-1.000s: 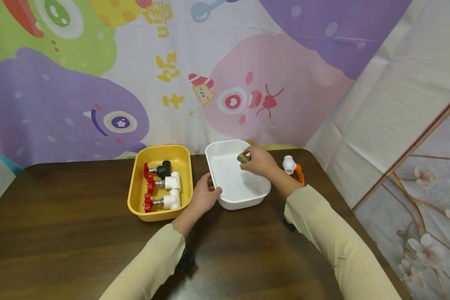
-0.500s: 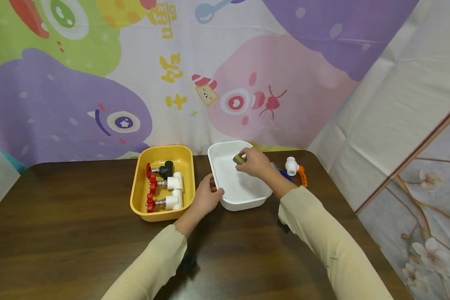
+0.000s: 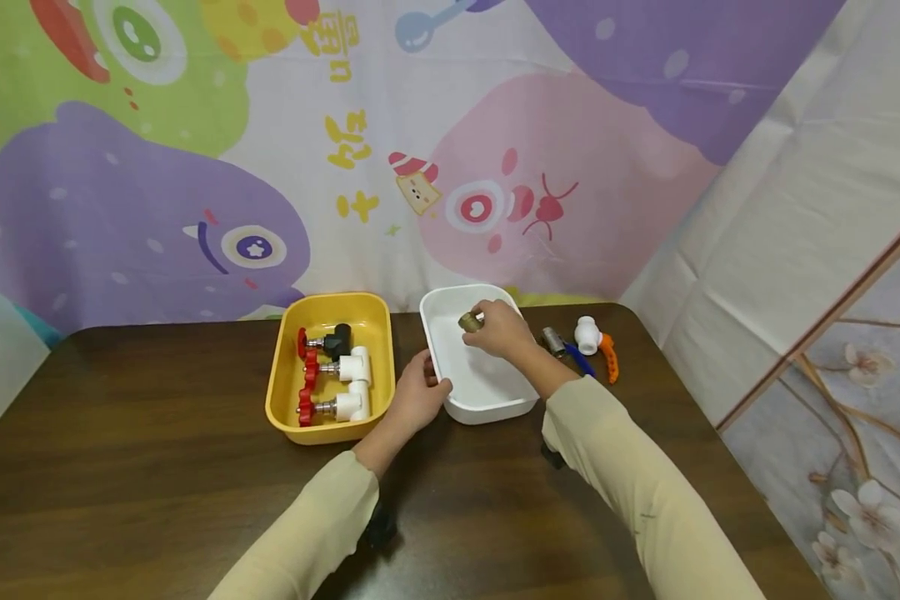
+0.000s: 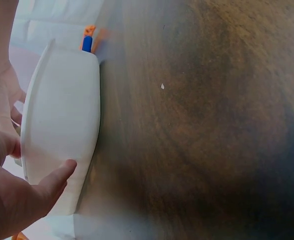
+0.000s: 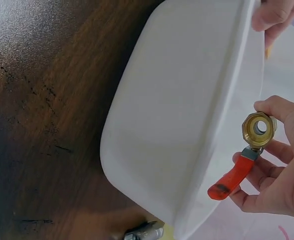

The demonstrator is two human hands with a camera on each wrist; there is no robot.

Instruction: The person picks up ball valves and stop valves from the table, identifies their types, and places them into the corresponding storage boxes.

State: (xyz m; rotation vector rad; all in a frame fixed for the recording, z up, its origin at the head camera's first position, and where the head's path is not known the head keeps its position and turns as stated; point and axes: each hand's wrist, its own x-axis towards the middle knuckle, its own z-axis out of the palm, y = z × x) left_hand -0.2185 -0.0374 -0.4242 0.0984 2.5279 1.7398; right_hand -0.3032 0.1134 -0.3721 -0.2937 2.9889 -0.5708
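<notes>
My right hand (image 3: 498, 329) holds a brass ball valve (image 5: 258, 129) over the white plastic basin (image 3: 487, 400). The valve's red lever handle (image 5: 231, 177) points down past the fingers in the right wrist view, and its open threaded end faces that camera. In the head view only the valve's brass body shows beyond the fingertips. My left hand (image 3: 420, 392) grips the basin at its near left corner. Its thumb (image 4: 57, 180) lies on the basin's outer wall, with another finger up at the rim.
Left of the basin stands a yellow basin (image 3: 275, 408) with several red-handled valves (image 3: 348, 367), white and black. Right of it lie a grey metal valve (image 3: 553, 342) with a blue handle (image 3: 581, 360) and a white valve (image 3: 588, 335) with an orange handle (image 3: 609, 358). A printed curtain (image 3: 390, 258) hangs behind.
The right hand has shifted slightly left over the white basin with the brass valve. The blue-handled valve has come into view from behind the right arm. The left hand keeps its grip.
</notes>
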